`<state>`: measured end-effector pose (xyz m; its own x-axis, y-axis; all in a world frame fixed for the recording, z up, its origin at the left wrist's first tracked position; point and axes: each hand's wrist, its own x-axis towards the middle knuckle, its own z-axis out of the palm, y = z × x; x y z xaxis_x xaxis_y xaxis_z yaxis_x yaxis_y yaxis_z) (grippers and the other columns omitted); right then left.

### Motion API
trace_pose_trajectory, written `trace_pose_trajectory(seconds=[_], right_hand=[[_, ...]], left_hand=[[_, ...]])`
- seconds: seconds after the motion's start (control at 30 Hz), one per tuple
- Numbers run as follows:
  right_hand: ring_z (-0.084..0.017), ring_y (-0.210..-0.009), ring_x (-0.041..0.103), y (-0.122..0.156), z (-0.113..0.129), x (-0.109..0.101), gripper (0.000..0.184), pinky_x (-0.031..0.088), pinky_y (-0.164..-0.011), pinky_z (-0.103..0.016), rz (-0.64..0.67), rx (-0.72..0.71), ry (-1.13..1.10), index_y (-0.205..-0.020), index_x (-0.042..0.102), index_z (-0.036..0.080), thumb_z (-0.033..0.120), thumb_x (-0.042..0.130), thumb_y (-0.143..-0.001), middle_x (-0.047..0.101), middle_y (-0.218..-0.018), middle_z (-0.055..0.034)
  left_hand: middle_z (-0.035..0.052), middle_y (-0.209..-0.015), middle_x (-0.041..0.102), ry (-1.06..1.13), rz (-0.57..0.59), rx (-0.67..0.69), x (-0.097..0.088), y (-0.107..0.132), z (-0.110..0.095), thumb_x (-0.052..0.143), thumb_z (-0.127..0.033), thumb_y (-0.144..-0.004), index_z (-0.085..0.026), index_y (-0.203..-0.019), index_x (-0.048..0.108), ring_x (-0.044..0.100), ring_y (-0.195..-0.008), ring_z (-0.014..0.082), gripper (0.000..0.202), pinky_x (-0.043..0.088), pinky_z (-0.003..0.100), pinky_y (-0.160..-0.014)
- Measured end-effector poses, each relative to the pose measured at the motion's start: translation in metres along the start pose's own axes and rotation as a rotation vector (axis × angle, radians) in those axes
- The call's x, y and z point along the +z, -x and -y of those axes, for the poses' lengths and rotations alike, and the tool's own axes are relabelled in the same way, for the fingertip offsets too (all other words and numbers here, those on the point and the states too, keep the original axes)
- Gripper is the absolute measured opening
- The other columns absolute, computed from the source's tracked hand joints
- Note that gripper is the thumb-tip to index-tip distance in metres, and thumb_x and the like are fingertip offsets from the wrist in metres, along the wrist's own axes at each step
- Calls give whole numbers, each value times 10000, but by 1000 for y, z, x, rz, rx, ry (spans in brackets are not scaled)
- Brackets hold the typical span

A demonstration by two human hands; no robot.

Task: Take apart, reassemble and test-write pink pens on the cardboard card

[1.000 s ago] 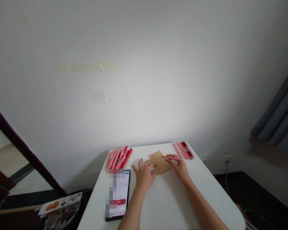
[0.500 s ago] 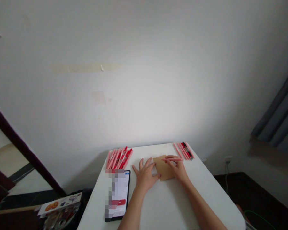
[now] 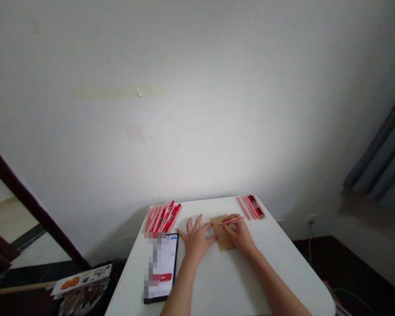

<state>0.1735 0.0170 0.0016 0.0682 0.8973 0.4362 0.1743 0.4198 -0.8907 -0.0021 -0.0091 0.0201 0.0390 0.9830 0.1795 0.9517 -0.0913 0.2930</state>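
A small brown sheet of paper [image 3: 224, 240] lies on the white table. My left hand [image 3: 196, 239] is spread flat on the tabletop, with its thumb and a fingertip at the paper's left edge. In my right hand [image 3: 240, 235] a pink pen [image 3: 230, 221] is gripped between the fingers, its tip low over the upper part of the paper. The right hand covers the paper's right side. Whether the tip touches the sheet I cannot tell.
A pile of pink and red pens [image 3: 163, 217] lies at the table's back left. Below it is a phone [image 3: 164, 267] with a lit screen. More pens [image 3: 252, 207], one black, are lined up at the back right. A white wall [image 3: 197, 131] stands behind the table [image 3: 230, 285].
My right hand and the pink pen have shifted left over the paper, and the pen is tilted a little more. My left hand has slid slightly left, still spread.
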Motion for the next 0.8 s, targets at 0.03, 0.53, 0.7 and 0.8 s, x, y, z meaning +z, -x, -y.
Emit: trace_pose_trajectory(seconds=[0.03,0.53,0.7,0.8], right_hand=[[-240,-914,569,0,1,1,85,446,-908,-420,10,-10,-2,-703,747,260,340,721,-690,664,-849,-68],[-246,-907,570,1,6,5,89,439,-874,-413,63,-51,107,-709,754,260,297,675,-725,693,-840,-74],[-242,-930,581,0,4,6,131,445,-873,-394,73,-79,220,-731,756,242,258,628,-753,704,-841,-74],[-236,-947,589,0,6,6,149,451,-874,-379,82,-78,264,-737,753,212,242,609,-761,699,-875,-87]], left_hand=[[-45,-1520,341,-3,1,-3,1,0,1,614,-562,-735,-485,-1193,567,200,-1397,404,467,74,815,-994],[-51,-1508,368,14,-42,14,9,-2,7,581,-625,-733,-503,-1165,581,213,-1405,400,449,56,781,-1028],[-45,-1507,370,1,-37,10,10,-2,8,581,-629,-729,-505,-1176,573,213,-1407,397,463,54,776,-1033],[-46,-1508,368,-6,-27,3,10,-2,8,563,-648,-731,-509,-1178,570,216,-1406,393,468,57,772,-1036]])
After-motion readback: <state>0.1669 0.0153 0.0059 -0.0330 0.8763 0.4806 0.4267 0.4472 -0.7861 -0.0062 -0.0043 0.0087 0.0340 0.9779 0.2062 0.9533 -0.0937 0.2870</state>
